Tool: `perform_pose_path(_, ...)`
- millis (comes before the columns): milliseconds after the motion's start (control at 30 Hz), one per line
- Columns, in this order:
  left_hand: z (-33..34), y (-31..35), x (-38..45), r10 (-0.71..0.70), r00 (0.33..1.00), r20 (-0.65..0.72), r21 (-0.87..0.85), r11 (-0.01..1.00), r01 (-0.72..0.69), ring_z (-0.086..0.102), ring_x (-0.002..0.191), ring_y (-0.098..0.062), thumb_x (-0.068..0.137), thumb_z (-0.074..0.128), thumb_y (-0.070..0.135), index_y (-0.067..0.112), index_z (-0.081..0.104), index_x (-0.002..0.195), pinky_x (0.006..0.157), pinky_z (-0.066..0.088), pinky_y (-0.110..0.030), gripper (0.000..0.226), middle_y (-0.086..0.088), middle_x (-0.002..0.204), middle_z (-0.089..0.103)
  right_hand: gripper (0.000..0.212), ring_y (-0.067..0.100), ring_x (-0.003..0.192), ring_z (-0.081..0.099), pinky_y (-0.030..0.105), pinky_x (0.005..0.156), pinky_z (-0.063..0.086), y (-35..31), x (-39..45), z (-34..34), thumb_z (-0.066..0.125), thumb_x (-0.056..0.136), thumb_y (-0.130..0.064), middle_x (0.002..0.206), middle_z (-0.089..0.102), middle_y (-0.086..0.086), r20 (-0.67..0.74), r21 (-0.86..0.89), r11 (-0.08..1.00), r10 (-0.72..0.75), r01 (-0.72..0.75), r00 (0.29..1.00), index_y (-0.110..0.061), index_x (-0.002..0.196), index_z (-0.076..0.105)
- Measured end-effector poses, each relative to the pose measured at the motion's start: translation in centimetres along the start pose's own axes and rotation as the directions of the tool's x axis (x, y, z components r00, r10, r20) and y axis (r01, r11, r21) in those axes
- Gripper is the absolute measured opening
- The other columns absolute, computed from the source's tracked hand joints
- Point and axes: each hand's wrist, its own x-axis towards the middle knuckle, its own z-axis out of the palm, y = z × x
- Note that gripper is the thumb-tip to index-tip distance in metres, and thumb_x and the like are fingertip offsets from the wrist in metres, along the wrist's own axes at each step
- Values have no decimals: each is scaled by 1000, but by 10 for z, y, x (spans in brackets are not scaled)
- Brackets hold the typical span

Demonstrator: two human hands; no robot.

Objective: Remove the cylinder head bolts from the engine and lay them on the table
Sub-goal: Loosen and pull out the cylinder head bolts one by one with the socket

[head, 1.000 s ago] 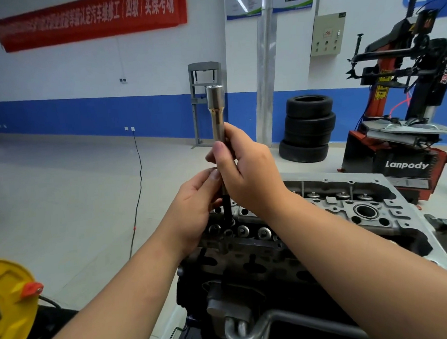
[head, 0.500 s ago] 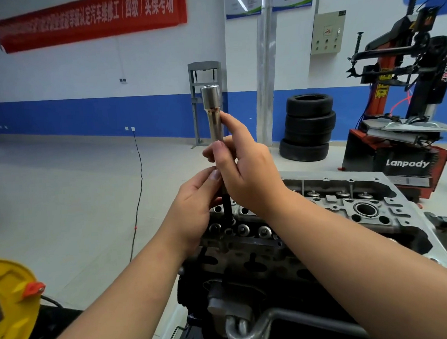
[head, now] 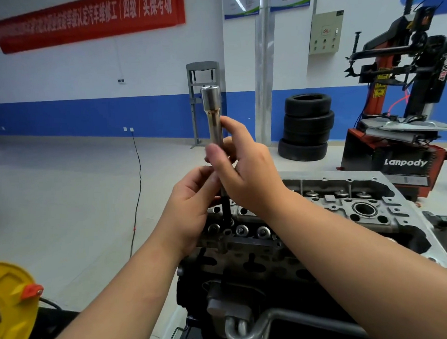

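Left hand (head: pixel 191 209): your fingers are curled round the dark lower shank of the bolt, pinching it just above the head casting.
Bolt (head: pixel 225 207): you have its dark shank partly drawn up out of its hole at the near-left corner of the engine; its lower end is in or at the hole mouth, so it looks not yet free.
Socket (head: pixel 213 111): the bright sleeve sits on top of the bolt, wide end uppermost, well above the engine.
Right hand (head: pixel 243 173): your thumb and fingers pinch the socket at its lower part, thumb on the near side.
Axis: bolt and socket form one long line, nearly upright, tilted slightly left at the top; top end points at the ceiling, threaded end down into the engine.
Engine (head: pixel 347 207): you have it under both hands, its top face open to view.
Done: this one bolt appears loosened and half lifted.
Left: lift it clear and lay it on the bench; no bench or laid-out bolts are in view, so you cannot count the rest.
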Motion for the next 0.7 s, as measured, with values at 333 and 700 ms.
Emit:
perform_pose_path(333, -3, -2, 2, -25, 999, 38, -44, 999, 27, 73, 95, -14, 102, 53, 38, 30, 80, 102, 84, 58, -28, 28, -1, 98, 78, 56, 18, 93, 70, 30, 84, 52, -2, 0, 0, 40, 104, -23, 106, 74, 1, 126, -10, 996, 88, -88, 988, -8, 156, 25)
perform_pose_path(700, -6, -2, 4, -31, 999, 19, -151, 988, 34, 73, 97, -16, 93, 52, 37, 11, 68, 121, 79, 59, -28, 40, -5, 107, 78, 37, 29, 67, 65, 49, 64, 52, 2, 1, 1, 50, 100, -17, 79, 71, 9, 40, -71, 997, 27, -24, 999, 2, 132, 54)
